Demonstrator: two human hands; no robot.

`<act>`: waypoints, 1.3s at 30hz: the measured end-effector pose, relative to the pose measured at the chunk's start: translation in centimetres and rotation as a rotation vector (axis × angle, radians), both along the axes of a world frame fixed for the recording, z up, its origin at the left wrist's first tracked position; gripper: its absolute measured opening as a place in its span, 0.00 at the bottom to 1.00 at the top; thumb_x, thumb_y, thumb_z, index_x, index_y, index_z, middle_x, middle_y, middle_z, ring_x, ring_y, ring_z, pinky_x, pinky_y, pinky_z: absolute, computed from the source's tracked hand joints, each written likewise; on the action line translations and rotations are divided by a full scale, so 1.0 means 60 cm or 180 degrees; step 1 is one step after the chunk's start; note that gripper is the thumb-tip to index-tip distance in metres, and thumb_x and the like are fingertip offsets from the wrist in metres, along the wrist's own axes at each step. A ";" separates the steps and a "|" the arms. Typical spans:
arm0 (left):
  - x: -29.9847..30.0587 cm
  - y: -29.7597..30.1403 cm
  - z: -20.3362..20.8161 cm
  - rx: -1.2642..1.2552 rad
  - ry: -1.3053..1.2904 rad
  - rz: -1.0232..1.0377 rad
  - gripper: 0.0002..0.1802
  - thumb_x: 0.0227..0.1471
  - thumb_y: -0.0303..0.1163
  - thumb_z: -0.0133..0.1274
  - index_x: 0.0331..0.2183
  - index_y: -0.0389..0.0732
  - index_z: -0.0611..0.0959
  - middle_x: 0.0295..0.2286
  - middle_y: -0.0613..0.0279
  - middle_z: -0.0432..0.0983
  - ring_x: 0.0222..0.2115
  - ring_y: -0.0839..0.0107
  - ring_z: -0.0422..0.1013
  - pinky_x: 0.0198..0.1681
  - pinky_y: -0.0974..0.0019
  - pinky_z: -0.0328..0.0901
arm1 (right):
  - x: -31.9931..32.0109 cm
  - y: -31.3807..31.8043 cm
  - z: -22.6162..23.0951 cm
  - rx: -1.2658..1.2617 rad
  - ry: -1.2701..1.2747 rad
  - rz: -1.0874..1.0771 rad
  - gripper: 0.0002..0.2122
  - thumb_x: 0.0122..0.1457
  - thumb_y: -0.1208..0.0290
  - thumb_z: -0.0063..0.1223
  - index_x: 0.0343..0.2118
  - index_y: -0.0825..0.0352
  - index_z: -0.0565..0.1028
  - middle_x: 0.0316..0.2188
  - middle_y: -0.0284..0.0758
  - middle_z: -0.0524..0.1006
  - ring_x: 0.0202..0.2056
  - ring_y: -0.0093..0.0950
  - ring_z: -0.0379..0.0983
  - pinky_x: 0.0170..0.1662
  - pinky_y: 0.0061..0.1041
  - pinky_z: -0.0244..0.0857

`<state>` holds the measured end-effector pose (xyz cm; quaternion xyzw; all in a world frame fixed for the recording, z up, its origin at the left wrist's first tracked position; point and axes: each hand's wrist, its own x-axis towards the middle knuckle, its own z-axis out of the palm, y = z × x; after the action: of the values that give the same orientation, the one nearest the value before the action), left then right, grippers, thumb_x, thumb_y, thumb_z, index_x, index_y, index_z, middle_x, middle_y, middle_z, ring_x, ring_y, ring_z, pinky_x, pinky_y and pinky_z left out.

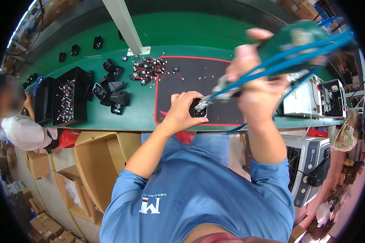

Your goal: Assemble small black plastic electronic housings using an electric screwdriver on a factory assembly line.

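At the centre of the frame, the left hand [180, 110] grasps a small black part [202, 113] between thumb and fingers, on a dark red-edged mat [227, 111]. Right of centre, the blurred right hand [257, 83] is wrapped around a tool [222, 89], its metal nose at the part; contact cannot be told. Wired components [147, 69] lie upper left of centre.

A hand could pass over the far middle of the rectangular black mat with red edging [180, 87], between the heap of small red-wired parts [146, 69] overlapping its left edge and the right hand [258, 83] with long blue hoses [340, 39] above its right.
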<state>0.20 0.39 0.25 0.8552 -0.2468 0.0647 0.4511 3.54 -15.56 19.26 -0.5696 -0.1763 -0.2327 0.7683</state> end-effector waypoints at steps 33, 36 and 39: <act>0.082 0.391 0.138 0.0920 -0.0231 0.1690 0.17 0.55 0.25 0.60 0.48 0.37 0.83 0.41 0.53 0.81 0.43 0.54 0.78 0.48 0.57 0.72 | 0.125 0.073 -0.345 -0.4138 -0.0246 -0.0456 0.19 0.54 0.79 0.58 0.50 0.68 0.76 0.49 0.43 0.76 0.46 0.45 0.74 0.51 0.43 0.71; 0.093 0.403 0.109 0.1095 -0.0353 0.1755 0.16 0.53 0.30 0.63 0.45 0.40 0.84 0.42 0.55 0.81 0.44 0.52 0.77 0.48 0.53 0.71 | 0.100 0.067 -0.340 -0.4147 -0.0243 -0.0515 0.16 0.56 0.81 0.55 0.49 0.68 0.78 0.42 0.45 0.78 0.44 0.47 0.74 0.49 0.43 0.72; 0.135 0.360 0.094 0.2056 -0.0109 0.2018 0.16 0.51 0.42 0.67 0.40 0.46 0.87 0.43 0.60 0.78 0.49 0.57 0.73 0.52 0.48 0.63 | 0.052 0.052 -0.310 -0.3859 0.0000 -0.0647 0.10 0.59 0.79 0.55 0.43 0.69 0.79 0.38 0.46 0.80 0.41 0.48 0.78 0.46 0.44 0.73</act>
<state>8.30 21.97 5.91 0.9843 0.0123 0.1334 0.1150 6.69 -12.47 0.68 -0.9192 -0.2221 -0.1631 0.2815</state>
